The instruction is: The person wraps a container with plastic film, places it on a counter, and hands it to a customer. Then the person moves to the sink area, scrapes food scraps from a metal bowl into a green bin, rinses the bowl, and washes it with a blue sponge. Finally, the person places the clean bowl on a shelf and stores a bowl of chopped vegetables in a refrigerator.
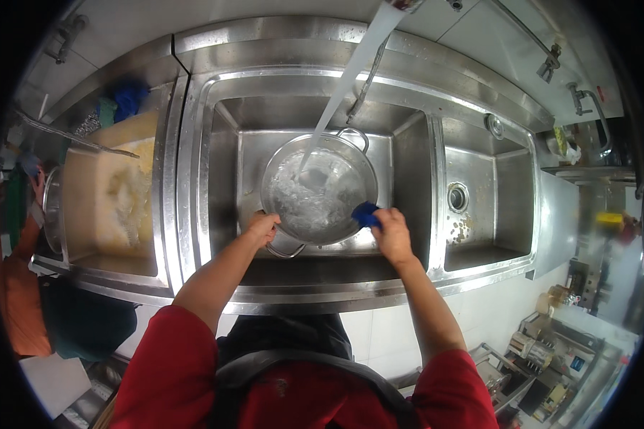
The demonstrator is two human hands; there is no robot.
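A round stainless steel pot (322, 187) with two loop handles stands in the middle sink basin (410, 161). Water pours into it in a wide stream (349, 69) from above, and its inside is full of ripples. My left hand (263, 228) grips the pot's rim at the lower left, beside the near handle (285, 252). In my right hand (393, 233) is a blue scrubbing cloth or pad (365, 215), held against the rim at the lower right. The far handle (357, 137) points away from me.
On the left, another basin (75, 177) holds cloudy yellowish water; a co-worker's hand (37, 182) is beside a metal bowl (53, 209) there. Blue cloth (129, 101) lies behind that basin. To the right is a smaller basin (469, 241) with a drain (457, 197) and food scraps.
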